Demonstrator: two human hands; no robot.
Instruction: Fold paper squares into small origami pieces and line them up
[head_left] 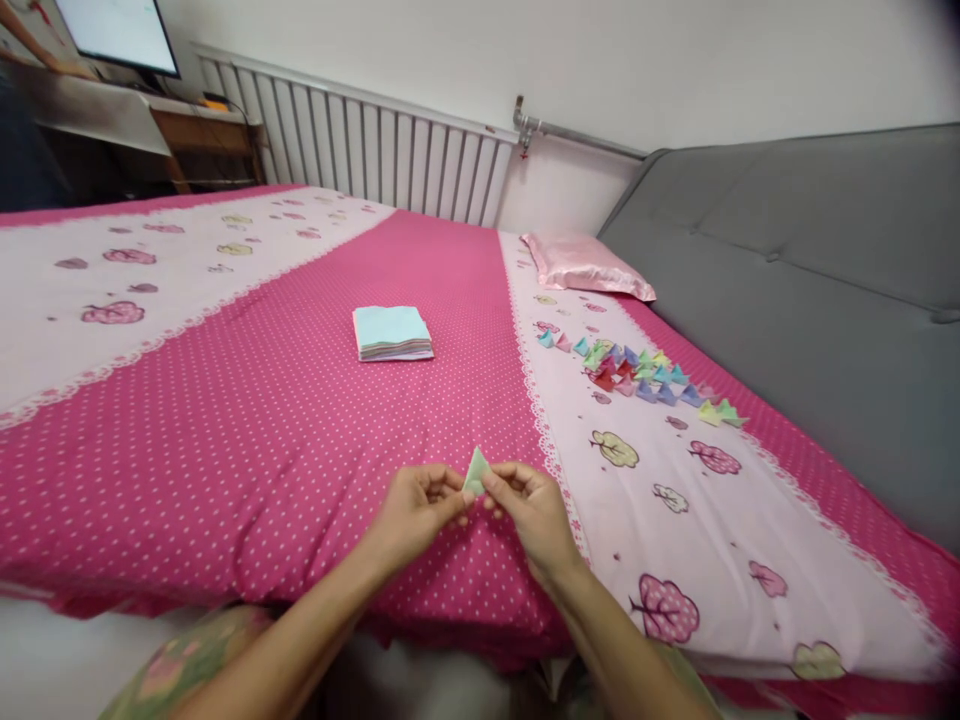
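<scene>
A small pale green piece of folded paper (476,470) is pinched between my two hands, over the near part of the bed. My left hand (424,508) grips its lower left side with thumb and fingers. On its right side, my right hand (529,510) holds it the same way, thumb pressed on the face. The paper stands as a narrow triangle with its point up; my fingertips hide its lower edge. Farther off on the pink dotted sheet lies a stack of square paper (391,328), a light blue sheet on top.
Several small folded paper boats (645,375) in many colours lie in a cluster at the right. Behind them are a pink pillow (585,265) and a grey headboard (795,240). A radiator (360,130) lines the wall. At the far left, a person's arm (34,40) rests by a monitor (124,35).
</scene>
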